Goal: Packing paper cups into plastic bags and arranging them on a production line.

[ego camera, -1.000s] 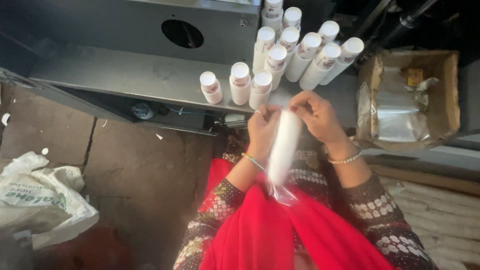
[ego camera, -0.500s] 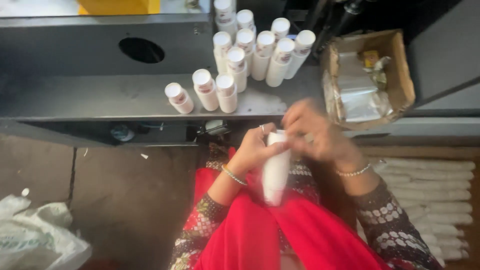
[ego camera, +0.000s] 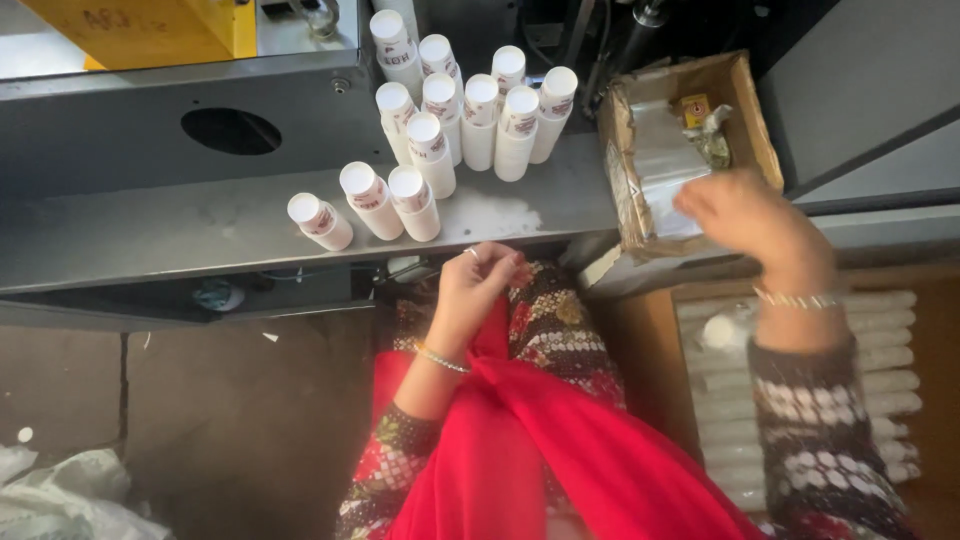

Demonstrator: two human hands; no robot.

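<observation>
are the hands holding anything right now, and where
Nothing is visibly held: left hand rests loosely closed by the shelf edge; right hand reaches over the cardboard box, blurred.

White capped bottles [ego camera: 440, 130] with red-printed labels stand on a grey metal shelf [ego camera: 150, 225]. At two o'clock, a brown cardboard box [ego camera: 745, 110] holds silvery foil. A plain red scarf [ego camera: 560, 450] drapes over red-white-black patterned sleeves [ego camera: 810, 430]. Yellow housing [ego camera: 150, 25] at eleven o'clock.

My right hand [ego camera: 745, 215] is smeared with blur at the right of the frame, so I can't tell whether its fingers hold anything over the cardboard box [ego camera: 745, 85]. The top edge cuts off the rearmost white bottle [ego camera: 398, 12], and the plastic bag [ego camera: 60, 500] runs off the lower left corner.
</observation>
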